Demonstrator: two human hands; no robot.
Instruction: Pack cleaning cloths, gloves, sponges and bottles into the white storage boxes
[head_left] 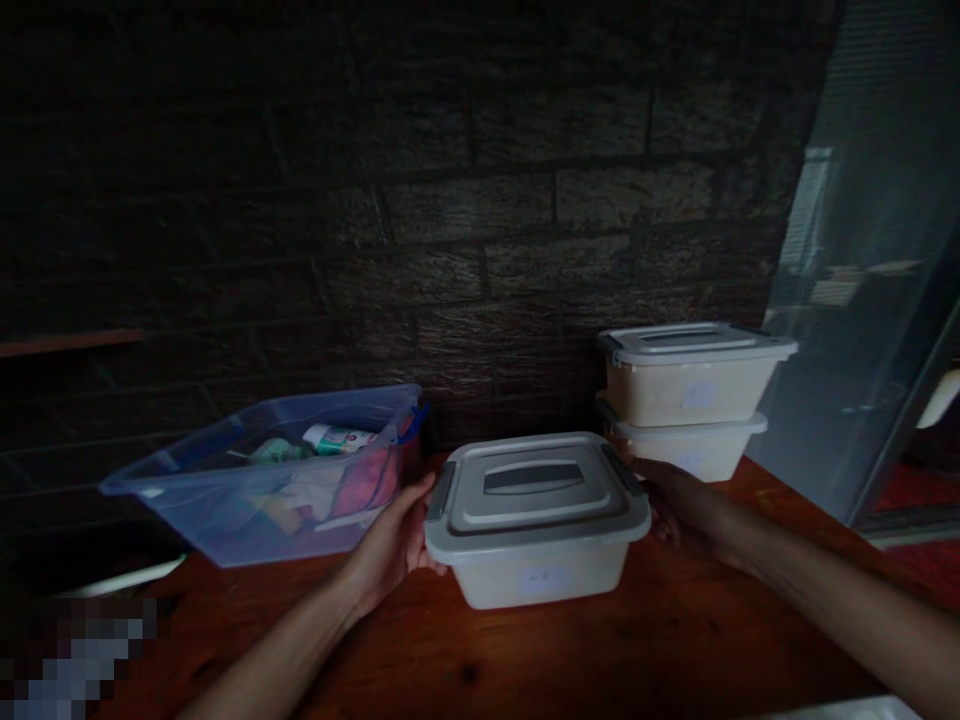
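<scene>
A white lidded storage box (540,575) is in front of me on the wooden table, with a small label on its front. Its pale lid has a grey handle in the middle and grey clips at both ends. My left hand (394,550) grips the left end, thumb up by the clip and fingers under the rim. At the opposite end, my right hand (675,505) is closed around the side near the other clip; part of its fingers is hidden behind the box.
Left of the box stands a clear blue open bin (262,530) holding a white-and-green bottle (337,439) and other items. Two similar lidded boxes (686,390) are stacked at the back right. A dark brick wall (480,220) rises behind the table (525,660); a glass panel (840,380) is at right.
</scene>
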